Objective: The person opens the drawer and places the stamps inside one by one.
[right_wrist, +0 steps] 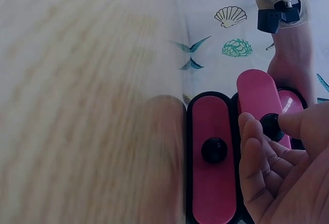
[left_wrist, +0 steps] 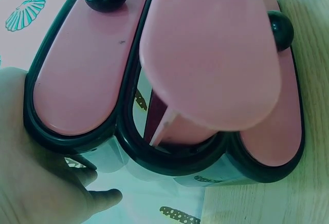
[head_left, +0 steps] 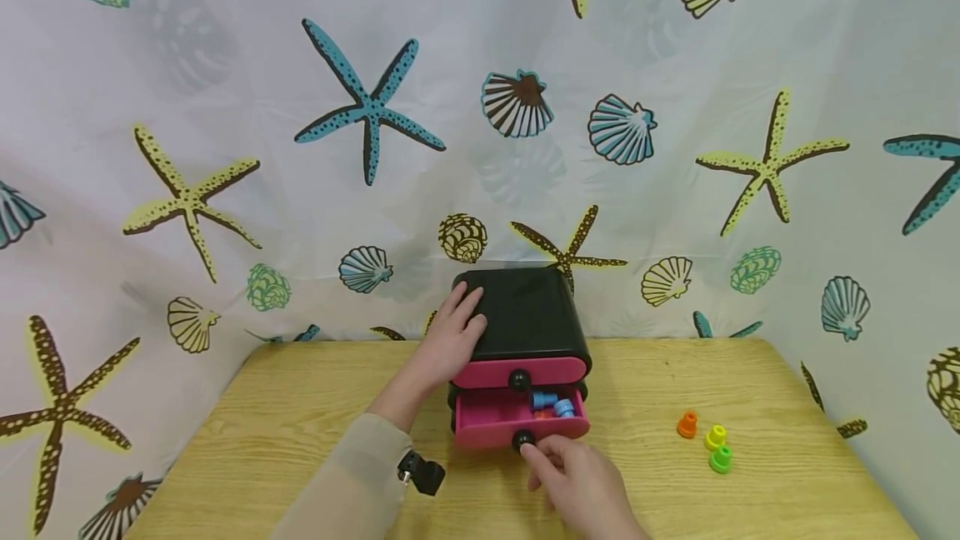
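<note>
A small black chest (head_left: 525,307) with pink drawer fronts stands on the table. Its middle drawer (head_left: 487,437) is pulled out, and several blue stepped plastic pieces (head_left: 564,408) and some orange lie in its right part. My right hand (head_left: 585,482) pinches that drawer's round black knob (right_wrist: 271,127) between thumb and fingers. On the chest's top left edge rests my left hand (head_left: 453,336), its fingers spread over the black surface. The top drawer (left_wrist: 82,64) and bottom drawer (right_wrist: 213,183) are closed.
To the right on the wooden table (head_left: 300,407) stand three small stepped pieces: an orange one (head_left: 687,425), a yellow one (head_left: 716,437) and a green one (head_left: 721,460). A patterned white cloth (head_left: 465,173) hangs behind the chest and along both sides.
</note>
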### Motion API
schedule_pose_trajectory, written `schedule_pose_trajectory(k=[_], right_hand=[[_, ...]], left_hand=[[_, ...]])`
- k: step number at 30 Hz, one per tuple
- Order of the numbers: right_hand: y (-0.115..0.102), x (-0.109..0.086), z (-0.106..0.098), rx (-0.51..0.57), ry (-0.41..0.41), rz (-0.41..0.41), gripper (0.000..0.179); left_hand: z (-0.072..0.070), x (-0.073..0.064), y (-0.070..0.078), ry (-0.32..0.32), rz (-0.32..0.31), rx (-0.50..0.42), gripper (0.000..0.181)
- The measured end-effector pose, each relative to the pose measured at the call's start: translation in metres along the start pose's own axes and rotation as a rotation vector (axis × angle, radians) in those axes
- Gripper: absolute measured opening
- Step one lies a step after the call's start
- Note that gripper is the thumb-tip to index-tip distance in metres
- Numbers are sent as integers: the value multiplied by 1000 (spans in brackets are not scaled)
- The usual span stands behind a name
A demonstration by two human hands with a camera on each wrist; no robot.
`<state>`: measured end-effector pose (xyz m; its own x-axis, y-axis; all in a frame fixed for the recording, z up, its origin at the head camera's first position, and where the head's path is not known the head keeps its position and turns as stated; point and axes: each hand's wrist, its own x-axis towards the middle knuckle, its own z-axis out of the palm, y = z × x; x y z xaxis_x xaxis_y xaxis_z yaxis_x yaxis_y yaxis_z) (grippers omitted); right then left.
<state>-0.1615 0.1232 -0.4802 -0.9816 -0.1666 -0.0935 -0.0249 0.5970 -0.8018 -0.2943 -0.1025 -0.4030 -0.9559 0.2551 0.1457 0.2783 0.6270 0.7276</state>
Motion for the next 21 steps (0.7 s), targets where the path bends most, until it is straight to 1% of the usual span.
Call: schedule_pose_trajectory(k=[11, 16, 21], right_hand=[[-2, 9, 0, -7, 44, -36, 43], [-3, 12, 1, -8, 69, -64, 43], [-3, 16, 1, 2, 79, -91, 43]], left_hand=[[-1, -2, 4, 3, -8, 0, 62], [-2, -2, 5, 6, -2, -9, 63], [-2, -3, 5, 4, -5, -15, 63]])
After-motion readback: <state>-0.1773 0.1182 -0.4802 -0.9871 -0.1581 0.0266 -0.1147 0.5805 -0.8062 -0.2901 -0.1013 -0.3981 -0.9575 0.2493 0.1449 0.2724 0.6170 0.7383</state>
